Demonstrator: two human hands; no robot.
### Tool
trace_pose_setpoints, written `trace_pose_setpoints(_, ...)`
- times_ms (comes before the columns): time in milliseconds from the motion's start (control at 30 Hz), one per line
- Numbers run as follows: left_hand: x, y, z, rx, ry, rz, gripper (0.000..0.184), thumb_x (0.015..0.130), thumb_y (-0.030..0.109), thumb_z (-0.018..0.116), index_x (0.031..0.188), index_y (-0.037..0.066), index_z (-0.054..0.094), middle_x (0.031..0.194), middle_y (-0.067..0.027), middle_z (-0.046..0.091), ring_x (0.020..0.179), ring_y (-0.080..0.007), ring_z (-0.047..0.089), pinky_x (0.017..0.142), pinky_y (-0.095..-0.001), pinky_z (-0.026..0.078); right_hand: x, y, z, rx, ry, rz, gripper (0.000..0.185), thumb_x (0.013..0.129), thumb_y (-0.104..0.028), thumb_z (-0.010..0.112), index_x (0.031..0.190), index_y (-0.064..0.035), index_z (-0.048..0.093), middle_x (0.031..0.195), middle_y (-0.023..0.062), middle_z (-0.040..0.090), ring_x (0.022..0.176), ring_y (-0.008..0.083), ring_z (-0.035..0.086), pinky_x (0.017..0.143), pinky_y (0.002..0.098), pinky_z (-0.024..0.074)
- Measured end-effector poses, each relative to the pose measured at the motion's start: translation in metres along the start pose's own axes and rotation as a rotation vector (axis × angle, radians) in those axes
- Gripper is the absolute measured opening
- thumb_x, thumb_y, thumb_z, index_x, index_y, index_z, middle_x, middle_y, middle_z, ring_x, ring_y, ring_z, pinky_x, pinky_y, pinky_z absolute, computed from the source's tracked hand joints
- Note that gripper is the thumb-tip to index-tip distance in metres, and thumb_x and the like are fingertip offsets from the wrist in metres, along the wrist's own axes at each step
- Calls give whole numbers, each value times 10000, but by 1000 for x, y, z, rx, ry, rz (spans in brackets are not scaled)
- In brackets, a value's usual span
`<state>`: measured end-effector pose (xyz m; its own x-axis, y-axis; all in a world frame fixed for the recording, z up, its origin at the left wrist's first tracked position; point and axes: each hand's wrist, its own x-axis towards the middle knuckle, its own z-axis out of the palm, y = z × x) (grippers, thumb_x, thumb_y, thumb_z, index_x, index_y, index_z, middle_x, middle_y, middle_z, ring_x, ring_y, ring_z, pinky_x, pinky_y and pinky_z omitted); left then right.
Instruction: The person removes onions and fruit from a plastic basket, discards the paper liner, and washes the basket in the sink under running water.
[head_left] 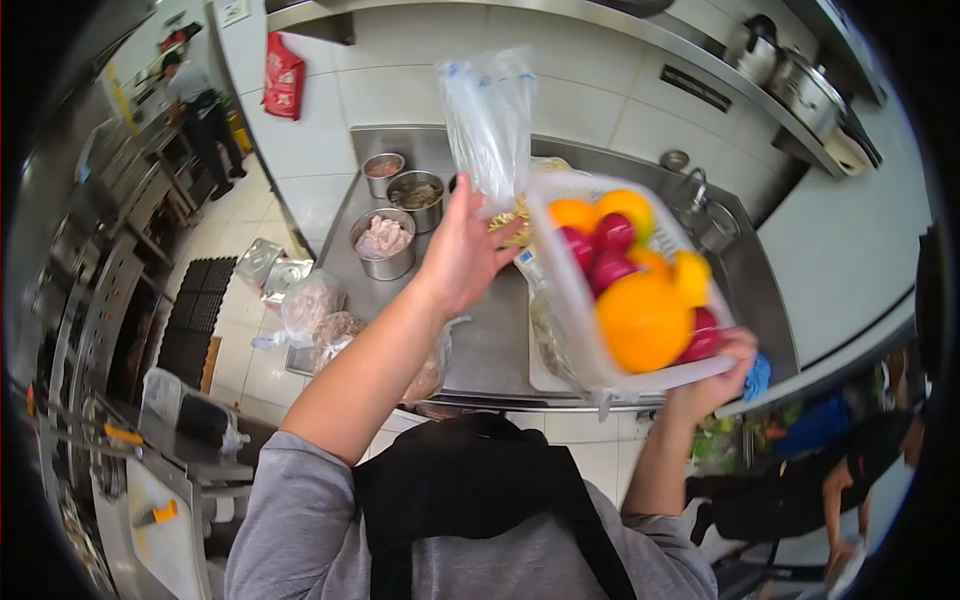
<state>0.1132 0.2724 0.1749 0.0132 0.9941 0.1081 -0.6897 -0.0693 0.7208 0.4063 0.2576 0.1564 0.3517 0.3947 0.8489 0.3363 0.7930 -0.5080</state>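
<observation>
My right hand (725, 372) grips the near right corner of a white plastic bin (580, 350), which is tilted and slightly blurred above the steel counter. Inside lie oranges (645, 322), several round magenta items (613, 232) that look like red onions, and a yellow piece (692, 277). My left hand (465, 250) is open to the left of the bin, thumb up and fingers apart; whether its fingertips touch the bin I cannot tell. Just beyond this hand, a clear plastic bag (488, 120) stands upright in view. Yellowish strips (515, 222) show behind its fingers.
Several steel tins (383, 247) of food stand on the counter (480, 350) at left, with filled plastic bags (312, 305) near its edge. A faucet (697, 185) is at back right. Co-workers stand at far left (200, 110) and lower right (810, 490). A shelf (600, 20) runs above.
</observation>
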Motion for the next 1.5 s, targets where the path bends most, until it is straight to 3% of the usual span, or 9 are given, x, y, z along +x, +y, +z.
trace_pose_setpoints(167,-24,-20,-65,46,26,-218,704,917,499,463,1429,63,256,1429,-125,356,1333,-317,302,1111,-459,220,-144,-16,1,-9,-206,93,353,643,-54,749,774,-120,427,857,80,464,829,216,477,749,303,385)
trace_pose_setpoints(367,-61,-78,-145,74,223,-285,512,834,57,413,1341,108,370,1283,-145,490,1179,-272,497,1008,-387,414,-274,-13,-16,1,-555,227,528,574,-234,894,789,-103,430,1039,142,483,973,274,517,840,363,440)
trace_pose_setpoints(667,-49,-127,-215,540,334,-175,544,821,4,453,1345,124,367,1237,-141,512,1090,-216,517,932,-312,428,-301,15,5,-127,-764,351,562,558,28,813,942,-53,410,1328,259,347,1180,433,439,934,433,454)
trace_pose_setpoints(733,-36,-124,-234,470,344,-202,556,814,-10,463,1346,122,368,1227,-139,516,1077,-209,517,913,-306,430,-292,12,18,-160,-873,555,551,588,54,780,991,-47,417,1369,258,308,1191,417,449,930,403,466)
trace_pose_setpoints(867,-40,-86,-215,745,445,-130,579,797,-31,485,1345,112,365,1184,-130,530,1056,-200,515,892,-292,432,-235,-11,36,-518,-1155,424,645,629,-128,810,1172,-37,473,1440,207,264,1082,383,526,870,409,486)
trace_pose_setpoints(900,-46,-78,-224,841,457,-98,558,807,-7,501,1340,76,359,1208,-160,516,1067,-246,527,906,-313,427,-220,-17,34,-634,-1226,345,725,627,-322,807,1216,-42,492,1392,150,355,1041,334,526,803,405,478)
trace_pose_setpoints(1033,-73,-65,-230,1372,504,270,531,833,46,529,1335,48,354,1262,-211,476,1084,-312,539,917,-370,431,-212,-13,59,-703,-1098,83,662,649,-555,707,1050,-39,604,1152,78,500,918,256,501,715,403,405)
trace_pose_setpoints(1300,-92,-54,-177,1533,577,28,578,834,107,584,1345,28,325,1344,-226,399,1150,-413,488,930,-442,427,-210,12,101,-837,-1378,139,544,648,-493,745,923,-32,659,1018,49,479,934,243,474,727,447,415)
trace_pose_setpoints(1500,-111,-71,-183,1596,536,171,639,791,94,597,1352,21,299,1399,-235,332,1101,-426,523,871,-451,470,-178,14,106,-617,-1356,252,490,642,-401,766,949,-36,654,1035,68,487,998,267,487,783,464,428)
